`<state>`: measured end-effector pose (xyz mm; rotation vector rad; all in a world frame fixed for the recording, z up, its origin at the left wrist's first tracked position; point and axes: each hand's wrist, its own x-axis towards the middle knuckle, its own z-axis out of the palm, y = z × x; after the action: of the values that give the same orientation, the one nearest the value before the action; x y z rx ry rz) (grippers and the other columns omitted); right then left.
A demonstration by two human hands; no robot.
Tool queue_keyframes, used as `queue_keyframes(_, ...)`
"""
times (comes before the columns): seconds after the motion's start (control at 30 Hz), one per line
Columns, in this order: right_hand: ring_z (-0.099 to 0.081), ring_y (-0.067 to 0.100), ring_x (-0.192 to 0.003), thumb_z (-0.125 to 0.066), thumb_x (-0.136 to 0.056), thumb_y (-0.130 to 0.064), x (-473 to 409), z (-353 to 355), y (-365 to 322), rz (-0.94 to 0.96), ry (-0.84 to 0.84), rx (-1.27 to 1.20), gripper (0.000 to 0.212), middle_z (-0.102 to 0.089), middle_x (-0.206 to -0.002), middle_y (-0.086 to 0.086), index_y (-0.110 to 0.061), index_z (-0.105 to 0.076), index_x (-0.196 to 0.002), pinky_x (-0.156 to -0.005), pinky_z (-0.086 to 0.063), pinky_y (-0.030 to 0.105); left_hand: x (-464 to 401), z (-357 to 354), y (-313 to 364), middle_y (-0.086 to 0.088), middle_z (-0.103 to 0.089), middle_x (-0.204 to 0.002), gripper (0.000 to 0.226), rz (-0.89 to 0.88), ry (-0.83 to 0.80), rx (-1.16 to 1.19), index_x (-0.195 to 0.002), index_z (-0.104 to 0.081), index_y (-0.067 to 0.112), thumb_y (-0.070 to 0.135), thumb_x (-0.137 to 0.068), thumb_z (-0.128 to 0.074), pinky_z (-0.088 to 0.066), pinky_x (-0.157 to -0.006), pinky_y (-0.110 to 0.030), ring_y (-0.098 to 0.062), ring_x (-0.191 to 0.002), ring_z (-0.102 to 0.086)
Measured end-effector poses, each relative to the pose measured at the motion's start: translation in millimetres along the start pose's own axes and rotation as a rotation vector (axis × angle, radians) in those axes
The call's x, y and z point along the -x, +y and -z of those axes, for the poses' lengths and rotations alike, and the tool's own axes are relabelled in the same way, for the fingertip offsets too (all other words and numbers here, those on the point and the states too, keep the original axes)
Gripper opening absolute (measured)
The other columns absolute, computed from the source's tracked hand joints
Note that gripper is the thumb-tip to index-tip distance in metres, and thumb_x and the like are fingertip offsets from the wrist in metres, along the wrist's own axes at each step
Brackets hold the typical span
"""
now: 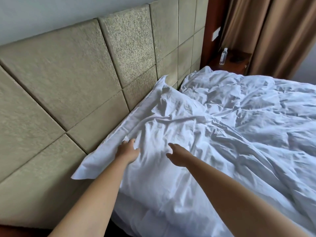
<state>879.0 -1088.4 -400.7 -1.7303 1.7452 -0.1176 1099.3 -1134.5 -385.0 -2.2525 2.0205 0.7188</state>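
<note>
Pillow [153, 132]: laid flat at bed head, long edge touching headboard [68, 82], crumpled duvet [256, 125] butting far side. L hand [127, 151] resting on pillow nr. headboard edge, fingers loose, gripping nothing. R hand [177, 155] just beside, fingers relaxed, empty (prob. both set palm-down for smoothing creases outward).

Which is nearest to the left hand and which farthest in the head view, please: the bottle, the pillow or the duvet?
1. Pillow, under the left hand.
2. Duvet, spread out to the right.
3. Bottle, on the far nightstand.
</note>
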Motion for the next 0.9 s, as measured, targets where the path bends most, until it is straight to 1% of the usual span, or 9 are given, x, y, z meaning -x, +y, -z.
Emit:
queue_keyframes(0.2, -0.035, 0.024, -0.137, -0.040, -0.100, -0.034, -50.9, 33.0, 5.7, -0.005, 0.064, -0.049, 0.056, -0.027, -0.153, 0.008, -0.015, -0.023, -0.150, -0.109, -0.033, 0.036, -54.3, 3.0, 51.8, -0.008, -0.040, -0.144, 0.059, -0.110, 0.001, 0.053, -0.142, -0.036, 0.023, 0.049, -0.091, -0.047, -0.036, -0.107, -0.040, -0.029, -0.131, -0.040)
queue_keyframes(0.3, -0.033, 0.023, -0.139, -0.038, -0.100, -0.035, -81.2, 52.7, 17.5, -0.058, 0.107, -0.077, 0.057, -0.018, -0.157, 0.007, -0.015, -0.022, -0.150, -0.110, -0.032, 0.036, -88.1, 6.5, 85.5, -0.006, -0.046, -0.137, 0.061, -0.180, 0.016, 0.174, -0.139, -0.037, 0.026, 0.051, -0.087, -0.054, -0.039, -0.104, -0.038, -0.026, -0.125, -0.045)
queue_keyframes(0.47, -0.033, 0.026, -0.139, -0.036, -0.101, -0.033, -135.8, 90.7, 39.1, -0.148, 0.228, -0.126, 0.053, -0.010, -0.159, 0.008, -0.015, -0.022, -0.149, -0.107, -0.033, 0.037, -148.4, 13.5, 144.5, -0.012, -0.029, -0.147, 0.084, -0.179, 0.046, 0.160, -0.150, -0.017, 0.024, 0.059, -0.084, -0.055, -0.033, -0.109, -0.043, -0.030, -0.134, -0.034)
queue_keyframes(0.6, -0.040, 0.027, -0.133, -0.035, -0.101, -0.031, -176.4, 112.0, 59.5, -0.202, 0.303, -0.197, 0.045, -0.020, -0.154, 0.009, -0.015, -0.031, -0.143, -0.104, -0.036, 0.037, -195.1, 14.5, 181.6, -0.010, -0.030, -0.151, 0.098, -0.145, 0.008, 0.252, -0.151, -0.010, 0.020, 0.062, -0.078, -0.060, -0.032, -0.110, -0.043, -0.029, -0.137, -0.034)
queue_keyframes(0.67, -0.047, 0.028, -0.124, -0.036, -0.100, -0.030, -192.5, 118.7, 68.8, -0.233, 0.340, -0.228, 0.040, -0.029, -0.147, 0.008, -0.015, -0.035, -0.137, -0.098, -0.039, 0.037, -214.8, 13.7, 194.6, -0.010, -0.036, -0.149, 0.101, -0.083, -0.004, 0.286, -0.149, -0.016, 0.014, 0.061, -0.074, -0.066, -0.036, -0.107, -0.041, -0.029, -0.134, -0.039)
queue_keyframes(0.73, -0.052, 0.031, -0.117, -0.040, -0.098, -0.031, -207.8, 122.8, 79.6, -0.276, 0.379, -0.258, 0.039, -0.033, -0.142, 0.009, -0.015, -0.036, -0.133, -0.093, -0.041, 0.039, -230.9, 12.7, 204.4, -0.010, -0.047, -0.140, 0.091, -0.044, 0.013, 0.255, -0.140, -0.033, 0.011, 0.058, -0.072, -0.070, -0.042, -0.102, -0.039, -0.030, -0.127, -0.048)
queue_keyframes(0.77, -0.052, 0.032, -0.118, -0.043, -0.096, -0.033, -215.9, 124.5, 86.4, -0.306, 0.382, -0.277, 0.044, -0.030, -0.146, 0.009, -0.016, -0.032, -0.136, -0.093, -0.041, 0.039, -238.0, 12.3, 208.1, -0.010, -0.054, -0.133, 0.079, -0.053, 0.034, 0.238, -0.133, -0.043, 0.011, 0.055, -0.073, -0.071, -0.045, -0.097, -0.037, -0.030, -0.122, -0.053)
queue_keyframes(0.83, -0.049, 0.033, -0.123, -0.054, -0.091, -0.039, -227.4, 128.4, 97.2, -0.372, 0.348, -0.349, 0.071, -0.019, -0.154, 0.007, -0.018, -0.018, -0.148, -0.097, -0.042, 0.039, -248.9, 10.4, 213.9, -0.009, -0.061, -0.121, 0.050, -0.123, 0.053, 0.216, -0.118, -0.054, 0.014, 0.043, -0.080, -0.068, -0.048, -0.090, -0.035, -0.030, -0.112, -0.059)
queue_keyframes(0.9, -0.048, 0.034, -0.125, -0.065, -0.082, -0.046, -236.7, 129.2, 106.5, -0.433, 0.296, -0.467, 0.095, -0.015, -0.155, 0.006, -0.021, -0.005, -0.152, -0.094, -0.046, 0.040, -256.4, 8.6, 220.1, -0.009, -0.061, -0.113, 0.028, -0.205, 0.077, 0.162, -0.106, -0.057, 0.014, 0.032, -0.086, -0.061, -0.049, -0.085, -0.035, -0.031, -0.105, -0.060)
